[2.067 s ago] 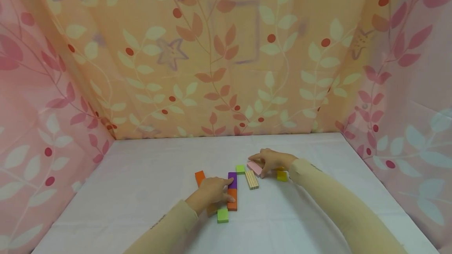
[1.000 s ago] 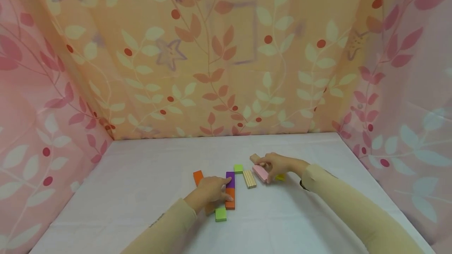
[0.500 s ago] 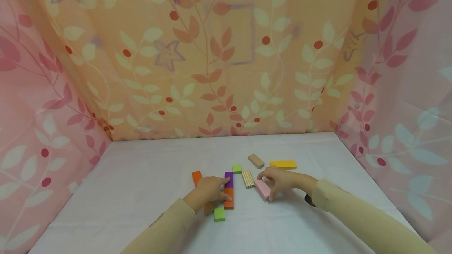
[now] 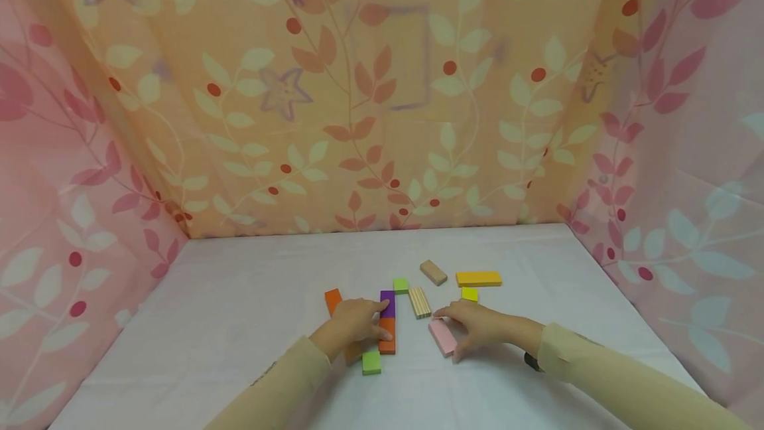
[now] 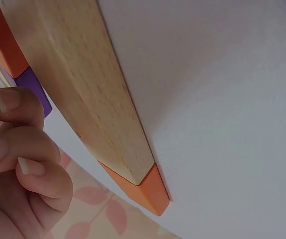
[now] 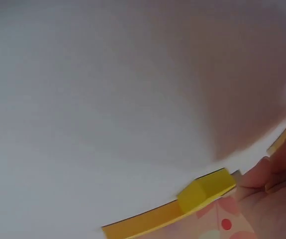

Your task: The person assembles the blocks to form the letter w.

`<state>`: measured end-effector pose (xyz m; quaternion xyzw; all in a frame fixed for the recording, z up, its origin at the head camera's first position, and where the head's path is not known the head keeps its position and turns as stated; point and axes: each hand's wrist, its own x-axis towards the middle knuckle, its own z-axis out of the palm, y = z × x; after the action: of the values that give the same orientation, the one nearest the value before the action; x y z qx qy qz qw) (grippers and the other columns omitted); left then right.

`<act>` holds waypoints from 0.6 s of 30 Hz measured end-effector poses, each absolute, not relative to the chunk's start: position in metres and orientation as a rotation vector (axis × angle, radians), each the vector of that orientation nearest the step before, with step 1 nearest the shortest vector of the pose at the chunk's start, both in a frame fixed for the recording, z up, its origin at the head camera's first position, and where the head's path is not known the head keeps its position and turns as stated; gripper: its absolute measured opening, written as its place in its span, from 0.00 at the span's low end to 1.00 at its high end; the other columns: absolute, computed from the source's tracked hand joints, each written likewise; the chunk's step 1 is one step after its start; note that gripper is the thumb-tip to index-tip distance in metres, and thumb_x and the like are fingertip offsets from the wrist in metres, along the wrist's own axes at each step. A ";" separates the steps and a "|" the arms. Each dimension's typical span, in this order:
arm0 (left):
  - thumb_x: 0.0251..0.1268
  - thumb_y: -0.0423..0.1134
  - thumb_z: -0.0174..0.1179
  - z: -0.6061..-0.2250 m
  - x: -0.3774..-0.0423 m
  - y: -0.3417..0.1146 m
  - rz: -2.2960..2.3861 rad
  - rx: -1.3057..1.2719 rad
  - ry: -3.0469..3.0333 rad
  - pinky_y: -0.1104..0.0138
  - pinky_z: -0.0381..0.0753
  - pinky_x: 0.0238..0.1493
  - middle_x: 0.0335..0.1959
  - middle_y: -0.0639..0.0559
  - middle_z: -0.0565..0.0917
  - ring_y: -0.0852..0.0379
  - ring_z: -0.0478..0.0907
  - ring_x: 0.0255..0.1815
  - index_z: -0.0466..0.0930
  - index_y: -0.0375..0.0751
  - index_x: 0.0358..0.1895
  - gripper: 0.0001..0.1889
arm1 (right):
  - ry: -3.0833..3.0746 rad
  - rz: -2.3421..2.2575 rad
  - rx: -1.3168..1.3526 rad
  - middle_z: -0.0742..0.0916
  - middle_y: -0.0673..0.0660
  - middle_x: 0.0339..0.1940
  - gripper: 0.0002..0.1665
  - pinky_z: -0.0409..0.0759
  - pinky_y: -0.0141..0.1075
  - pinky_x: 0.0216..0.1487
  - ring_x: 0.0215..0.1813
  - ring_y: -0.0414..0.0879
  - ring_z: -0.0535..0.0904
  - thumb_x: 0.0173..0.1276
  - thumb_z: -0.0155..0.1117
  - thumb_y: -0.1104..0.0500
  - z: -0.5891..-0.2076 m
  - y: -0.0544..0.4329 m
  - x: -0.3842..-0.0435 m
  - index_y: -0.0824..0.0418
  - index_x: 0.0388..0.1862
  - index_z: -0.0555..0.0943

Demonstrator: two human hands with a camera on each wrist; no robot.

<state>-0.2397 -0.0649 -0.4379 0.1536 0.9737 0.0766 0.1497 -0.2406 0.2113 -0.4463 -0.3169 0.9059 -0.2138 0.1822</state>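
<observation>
My left hand [image 4: 353, 324] lies over the left blocks, its index finger touching a purple block [image 4: 387, 304] and its thumb on the orange block [image 4: 387, 344] below it. The other fingers are curled in the left wrist view, near a long plain wooden block [image 5: 78, 84] whose end meets another orange block [image 5: 155, 191]. My right hand [image 4: 480, 324] pinches a pink block [image 4: 442, 338] lengthwise, index finger at its far end and thumb at its near end. A striped wooden block [image 4: 420, 302] lies just left of it. The pink block is hidden in the right wrist view.
A green block [image 4: 400, 285] lies behind the purple one, another green block [image 4: 371, 362] near the left thumb. Farther back are a wooden block [image 4: 433, 272], an orange-yellow block [image 4: 479, 279] and a yellow block [image 4: 469, 294]. Patterned curtains [image 4: 358, 151] enclose the white table [image 4: 268, 271].
My right hand has drawn the pink block toward the person, away from the plain wooden block, to a spot in front of the striped block's right side. The left hand stays put.
</observation>
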 end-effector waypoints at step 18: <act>0.51 0.60 0.69 -0.433 -0.237 -0.062 0.219 0.438 2.791 0.52 0.71 0.61 0.60 0.48 0.79 0.47 0.73 0.63 0.73 0.53 0.68 0.38 | 2.656 -0.495 -1.183 0.67 0.44 0.26 0.33 0.59 0.28 0.31 0.30 0.36 0.60 0.58 0.72 0.44 -0.448 0.210 -0.239 0.51 0.62 0.80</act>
<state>-0.2375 -0.0622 -0.4327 0.1526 0.9733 0.0763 0.1535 -0.2391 0.2105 -0.4480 -0.3992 0.8964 -0.1671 0.0961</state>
